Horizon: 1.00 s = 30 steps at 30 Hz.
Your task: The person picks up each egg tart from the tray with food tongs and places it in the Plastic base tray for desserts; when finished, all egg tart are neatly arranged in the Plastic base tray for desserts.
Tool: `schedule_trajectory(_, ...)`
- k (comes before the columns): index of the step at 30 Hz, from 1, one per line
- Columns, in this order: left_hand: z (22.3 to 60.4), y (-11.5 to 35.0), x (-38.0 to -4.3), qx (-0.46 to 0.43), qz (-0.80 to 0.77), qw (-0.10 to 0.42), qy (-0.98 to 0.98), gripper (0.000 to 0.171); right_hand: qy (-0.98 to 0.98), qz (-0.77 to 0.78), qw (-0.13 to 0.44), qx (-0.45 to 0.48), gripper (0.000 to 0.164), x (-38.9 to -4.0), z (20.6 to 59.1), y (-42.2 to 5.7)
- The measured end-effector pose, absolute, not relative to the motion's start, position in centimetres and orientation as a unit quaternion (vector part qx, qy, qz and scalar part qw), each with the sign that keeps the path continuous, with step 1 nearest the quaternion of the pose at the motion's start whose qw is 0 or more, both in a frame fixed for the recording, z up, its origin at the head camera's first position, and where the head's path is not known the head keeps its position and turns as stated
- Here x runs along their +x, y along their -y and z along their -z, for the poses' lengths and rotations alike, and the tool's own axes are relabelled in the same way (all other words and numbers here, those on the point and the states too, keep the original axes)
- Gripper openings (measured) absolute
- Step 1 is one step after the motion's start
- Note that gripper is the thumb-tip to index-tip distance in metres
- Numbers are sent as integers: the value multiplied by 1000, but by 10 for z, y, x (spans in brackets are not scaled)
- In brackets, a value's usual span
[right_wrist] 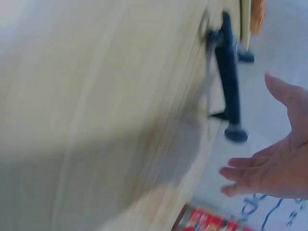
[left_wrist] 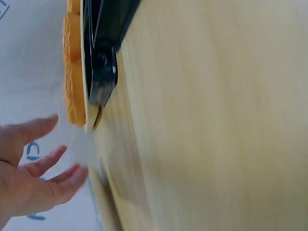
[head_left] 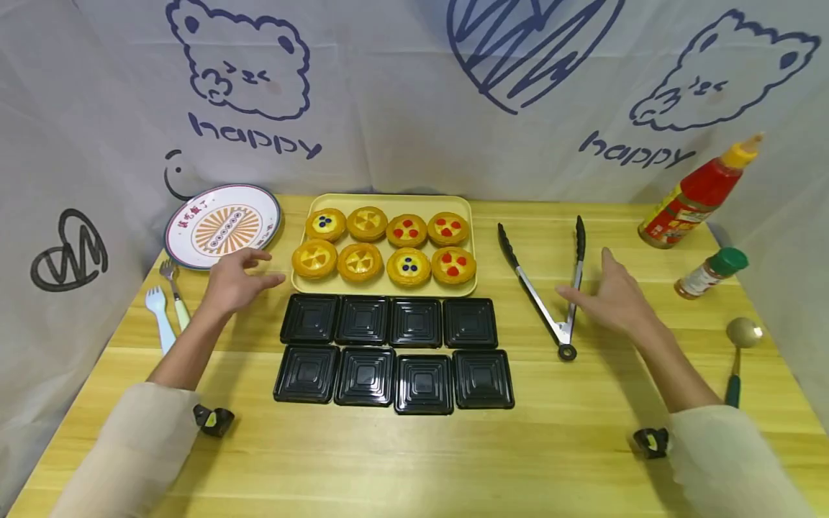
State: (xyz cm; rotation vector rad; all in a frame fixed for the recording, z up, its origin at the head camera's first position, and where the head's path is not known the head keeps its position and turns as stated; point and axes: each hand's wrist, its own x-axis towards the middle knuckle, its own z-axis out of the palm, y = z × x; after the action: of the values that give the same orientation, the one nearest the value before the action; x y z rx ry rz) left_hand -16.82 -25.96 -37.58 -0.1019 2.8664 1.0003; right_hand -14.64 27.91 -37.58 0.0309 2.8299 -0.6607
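Observation:
My left hand (head_left: 238,282) hovers over the table between the plate (head_left: 180,229) and the yellow tray (head_left: 388,289), fingers apart and holding nothing. On that tray sit several egg tarts (head_left: 360,262) topped with blueberries, red fruit or yellow wedges. To the right, my right hand (head_left: 612,295) is in the air beside the tongs (head_left: 536,302), its thumb near one arm of them in the head view; nothing is in its grasp. The tongs lie spread on the table, black tips pointing away. In front of the tray, several black square plastic trays (head_left: 364,375) stand in two rows.
At the far right are a red sauce bottle (head_left: 696,196), a green-capped spice jar (head_left: 709,273) and a spoon (head_left: 738,352) with a dark green handle. Two forks, one blue (head_left: 162,316) and one metal (head_left: 175,291), lie at left. White cloth (head_left: 388,108) hangs behind the table.

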Motion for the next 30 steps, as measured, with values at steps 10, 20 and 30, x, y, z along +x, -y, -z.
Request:
schedule_trajectory(10, 395, 249, -171, -128, -475, 95, -865, 33, -960, 253, 107, 54, 108, -153, 383, -229)
schedule_trajectory(20, 399, 238, -174, -155, -485, 65, -858, 29, -973, 178, 93, 112, 125, -159, 397, -214)
schedule_trajectory(30, 402, 237, -177, -165, -506, 58, -845, 24, -968, 224, 49, 101, 115, -159, 389, -223)
